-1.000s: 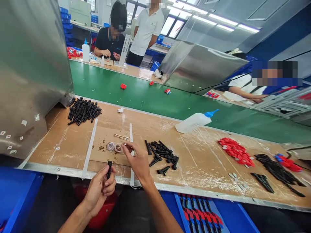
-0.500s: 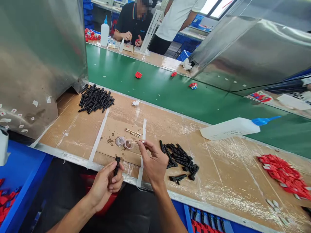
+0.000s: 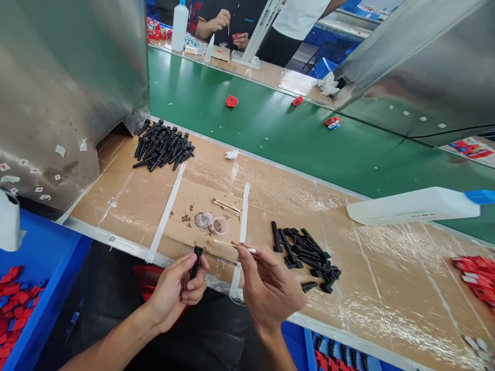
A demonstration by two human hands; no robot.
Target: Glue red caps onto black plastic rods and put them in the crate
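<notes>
My left hand is closed round a small black plastic part, held upright at the near edge of the cardboard-covered bench. My right hand pinches a thin cotton swab, its tip pointing left toward the black part. Just beyond the hands sit two small clear round dishes with brown stains beside them, and two spare swabs. A loose pile of black parts lies right of my right hand.
A larger pile of black parts lies far left by a metal housing. A white squeeze bottle lies on its side. Red parts are at right. A green conveyor carries red pieces. A person's hands work across it.
My right hand has drawn the swab back from the clear dishes toward the black part in my left hand. The view has tilted down and shifted left.
</notes>
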